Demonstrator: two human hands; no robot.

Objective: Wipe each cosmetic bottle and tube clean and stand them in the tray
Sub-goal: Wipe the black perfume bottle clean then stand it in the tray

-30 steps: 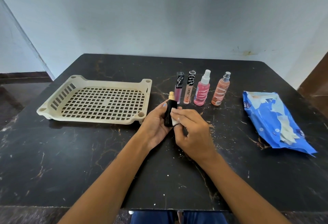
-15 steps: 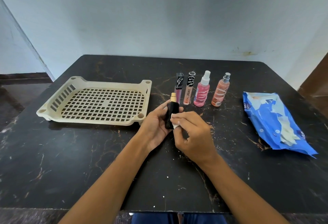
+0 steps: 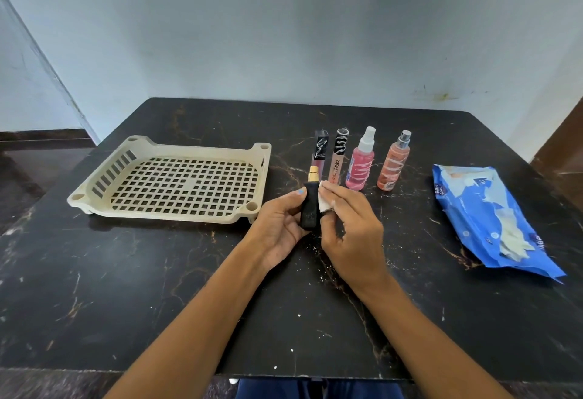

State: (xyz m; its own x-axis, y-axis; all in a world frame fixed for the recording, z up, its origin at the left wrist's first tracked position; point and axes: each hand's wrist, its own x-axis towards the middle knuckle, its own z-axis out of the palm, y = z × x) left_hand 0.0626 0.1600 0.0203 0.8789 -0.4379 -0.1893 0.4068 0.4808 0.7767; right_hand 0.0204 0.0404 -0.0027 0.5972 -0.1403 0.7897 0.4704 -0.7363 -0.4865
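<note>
My left hand (image 3: pixel 279 225) grips a small black bottle with a gold cap (image 3: pixel 309 206), held upright above the table. My right hand (image 3: pixel 348 228) pinches a white wipe (image 3: pixel 325 201) against the bottle's right side. Behind them stand two lip gloss tubes, one with a square black cap (image 3: pixel 319 154) and one with a zebra cap (image 3: pixel 338 158), then a pink spray bottle (image 3: pixel 361 161) and an orange spray bottle (image 3: pixel 394 163). The cream slotted tray (image 3: pixel 104 174) lies to the left with nothing in it.
A blue pack of wipes (image 3: pixel 492 218) lies on the right of the black marble table (image 3: pixel 126 288), with white wipes showing at its opening. White walls rise behind the table. The table's near edge runs below my forearms.
My right hand has slid the wipe up along the black bottle, from its lower part to near its top. The left hand keeps its hold.
</note>
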